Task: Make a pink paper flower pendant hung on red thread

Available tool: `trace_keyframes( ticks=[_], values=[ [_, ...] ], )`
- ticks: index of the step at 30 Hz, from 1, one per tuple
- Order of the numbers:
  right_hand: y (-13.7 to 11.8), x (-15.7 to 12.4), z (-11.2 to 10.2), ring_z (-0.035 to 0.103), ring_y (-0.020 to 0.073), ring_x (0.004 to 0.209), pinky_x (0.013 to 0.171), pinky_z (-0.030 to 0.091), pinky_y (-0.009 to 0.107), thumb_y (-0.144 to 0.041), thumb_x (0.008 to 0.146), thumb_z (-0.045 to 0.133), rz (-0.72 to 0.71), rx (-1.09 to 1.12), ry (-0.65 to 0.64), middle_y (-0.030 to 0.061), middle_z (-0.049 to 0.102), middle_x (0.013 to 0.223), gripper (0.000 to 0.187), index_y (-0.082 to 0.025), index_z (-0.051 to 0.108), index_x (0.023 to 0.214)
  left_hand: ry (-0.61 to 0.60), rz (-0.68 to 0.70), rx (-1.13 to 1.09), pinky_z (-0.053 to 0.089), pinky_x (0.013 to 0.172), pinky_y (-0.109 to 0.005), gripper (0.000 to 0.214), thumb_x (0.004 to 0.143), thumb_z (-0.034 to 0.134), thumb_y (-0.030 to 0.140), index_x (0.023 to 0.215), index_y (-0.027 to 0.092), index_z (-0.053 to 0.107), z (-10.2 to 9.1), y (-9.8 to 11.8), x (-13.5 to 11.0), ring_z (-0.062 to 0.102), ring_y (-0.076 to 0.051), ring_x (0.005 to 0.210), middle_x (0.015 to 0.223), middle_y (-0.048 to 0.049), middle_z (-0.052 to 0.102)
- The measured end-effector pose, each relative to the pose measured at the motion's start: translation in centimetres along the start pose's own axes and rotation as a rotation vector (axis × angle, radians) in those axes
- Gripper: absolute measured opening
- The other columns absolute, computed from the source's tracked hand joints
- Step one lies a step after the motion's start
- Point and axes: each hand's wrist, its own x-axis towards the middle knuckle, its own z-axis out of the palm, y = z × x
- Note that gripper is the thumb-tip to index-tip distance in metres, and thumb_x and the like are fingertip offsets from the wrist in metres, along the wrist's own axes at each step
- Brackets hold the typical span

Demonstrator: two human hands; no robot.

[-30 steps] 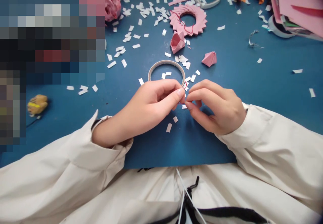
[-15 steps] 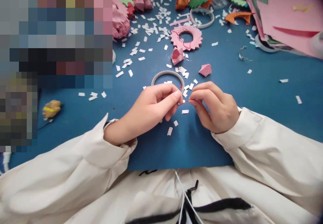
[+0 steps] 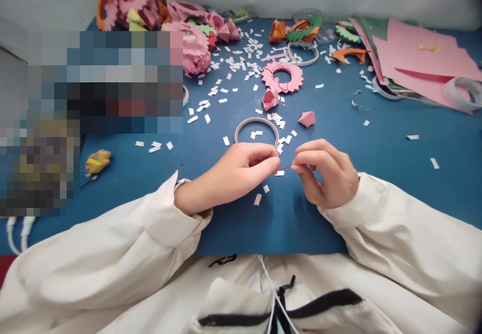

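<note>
Red thread (image 3: 285, 168), one length, pinched in left hand (image 3: 247, 170) and right hand (image 3: 328, 174); tape ring (image 3: 256, 120) on surface (image 3: 395, 183), white paper scraps (image 3: 253, 135) inside its loop.

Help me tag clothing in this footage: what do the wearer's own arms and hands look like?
The left sleeve and right sleeve are long, loose and off-white, creased, with wide cuffs. The left cuff has a pointed corner. The left hand and right hand are bare, with no gloves or rings visible.

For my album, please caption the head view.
Left hand and right hand hold a red thread over a blue table.
</note>
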Motion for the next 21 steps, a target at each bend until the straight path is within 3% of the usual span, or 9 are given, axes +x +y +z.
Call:
trace_keyframes(
  ticks=[6,13,16,21],
  values=[
    [-0.24,-0.18,-0.01,0.050,0.0098,0.060,0.053,0.042,0.021,-0.011,0.083,0.052,-0.046,0.002,-0.015,0.0047,0.059,0.080,0.010,-0.019,0.049,0.089,-0.058,0.283,0.383,0.029,0.056,-0.021,0.019,0.086,0.041,0.015,0.067,0.016,0.041,0.12,-0.11,-0.64,0.037,-0.006,0.057,0.062,0.0046,0.042],
    [-0.31,-0.25,0.12,0.051,0.0095,0.060,0.054,0.043,0.021,-0.014,0.085,0.050,-0.059,0.008,-0.025,0.0048,0.060,0.080,0.005,-0.018,0.051,0.088,-0.120,0.408,0.557,0.030,0.057,-0.025,0.014,0.085,0.038,0.014,0.075,0.014,0.047,0.34,-0.23,-0.89,0.038,-0.010,0.059,0.067,0.0007,0.046],
    [-0.31,-0.30,0.13,0.051,0.0093,0.060,0.054,0.043,0.021,-0.014,0.085,0.050,-0.068,-0.005,-0.028,0.0045,0.060,0.080,0.005,-0.018,0.051,0.087,-0.126,0.395,0.505,0.031,0.057,-0.024,0.019,0.087,0.037,0.015,0.073,0.013,0.049,0.50,-0.27,-0.70,0.039,-0.010,0.059,0.066,0.0005,0.047],
    [-0.22,-0.03,0.07,0.053,0.0094,0.064,0.054,0.044,0.020,-0.012,0.081,0.056,-0.013,0.016,0.017,0.0042,0.059,0.081,0.011,-0.018,0.050,0.089,-0.151,0.196,0.155,0.035,0.055,-0.020,0.025,0.089,0.038,0.017,0.067,0.015,0.049,0.48,-0.12,-0.50,0.043,-0.007,0.057,0.061,0.0029,0.049]
  ],
)
